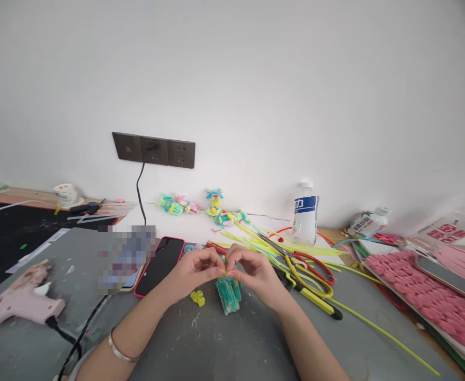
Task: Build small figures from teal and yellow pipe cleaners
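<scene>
My left hand [200, 269] and my right hand [251, 271] meet at the middle of the grey mat, each with thumb and forefinger pinched. Between the fingertips shows a small yellow piece [224, 273], mostly covered by the fingers; its kind I cannot make out. Just below the hands is a teal bundle of fuzzy pipe cleaners [228, 296]; whether the hands touch it I cannot tell. A little yellow curled pipe-cleaner piece [197, 298] lies on the mat below my left hand.
Scissors [292, 259], yellow-and-black pliers [315, 300] and loose yellow pipe cleaners [383, 338] lie right. A pink glue gun [26, 304], its cord and a phone [160, 267] lie left. A white bottle [306, 214] and pipe-cleaner figures [215, 203] stand near the wall.
</scene>
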Motion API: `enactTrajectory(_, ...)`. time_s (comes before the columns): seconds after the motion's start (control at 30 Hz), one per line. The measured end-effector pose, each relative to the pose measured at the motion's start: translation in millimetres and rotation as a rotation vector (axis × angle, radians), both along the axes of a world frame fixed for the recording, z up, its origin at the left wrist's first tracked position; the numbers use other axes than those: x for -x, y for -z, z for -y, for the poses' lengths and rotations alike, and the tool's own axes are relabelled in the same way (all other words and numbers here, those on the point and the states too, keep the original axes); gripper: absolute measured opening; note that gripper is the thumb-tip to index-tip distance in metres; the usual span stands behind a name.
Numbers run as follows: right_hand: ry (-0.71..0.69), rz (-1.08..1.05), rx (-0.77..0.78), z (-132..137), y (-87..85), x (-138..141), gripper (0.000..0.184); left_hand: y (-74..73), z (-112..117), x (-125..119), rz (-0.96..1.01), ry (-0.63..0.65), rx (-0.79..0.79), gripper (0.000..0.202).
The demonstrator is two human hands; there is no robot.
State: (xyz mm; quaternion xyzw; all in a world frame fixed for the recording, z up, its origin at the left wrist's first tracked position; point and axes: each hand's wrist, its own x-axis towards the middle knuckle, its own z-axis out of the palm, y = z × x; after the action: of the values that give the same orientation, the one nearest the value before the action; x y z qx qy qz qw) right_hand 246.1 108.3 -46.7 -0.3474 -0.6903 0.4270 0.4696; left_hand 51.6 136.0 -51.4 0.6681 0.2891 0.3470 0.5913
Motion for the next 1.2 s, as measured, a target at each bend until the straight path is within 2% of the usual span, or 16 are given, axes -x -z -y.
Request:
enactTrajectory(0.1,0.155,0.061,-0.148,0.8,0.5,3.6,0.019,-1.2,-0.6,-3.3,0.033,-0.115,0.079,0.037)
enactTrajectory(0.17,0.226,0.105,-0.242,1.4,1.3,6.6,0.017,-0.3,-1.3,-4.1,0.044,-0.132,0.14,0.039)
enactTrajectory(0.37,0.27,0.212,-0.35,2.7,4.7,11.6,0.016,1.4,-0.9,-4.2,0.046,-0.11,0.209,0.038)
enactTrajectory(0.57,0.163,0.204,-0.263,3.1,4.3,7.5,0.012,-3.0,1.0,-2.3,0.019,-0.044,0.152,0.035)
enactTrajectory(0.77,-0.001,0.173,-0.124,3.2,0.6,-0.2,0.016,-2.9,-2.8,7.3,-0.078,0.095,0.028,0.025)
enactTrajectory(0.97,-0.084,0.088,-0.067,-0.1,6.4,-2.1,0.01,-2.8,-6.9,12.3,-0.127,0.226,0.042,0.024)
enactTrajectory(1.07,-0.088,0.072,-0.072,-1.7,9.6,-1.6,0.009,-2.4,-6.6,11.9,-0.137,0.21,0.086,0.026)
enactTrajectory(1.2,-0.013,0.037,-0.108,-3.2,10.1,-0.7,0.008,-0.3,-5.7,9.5,-0.115,0.133,0.185,0.034)
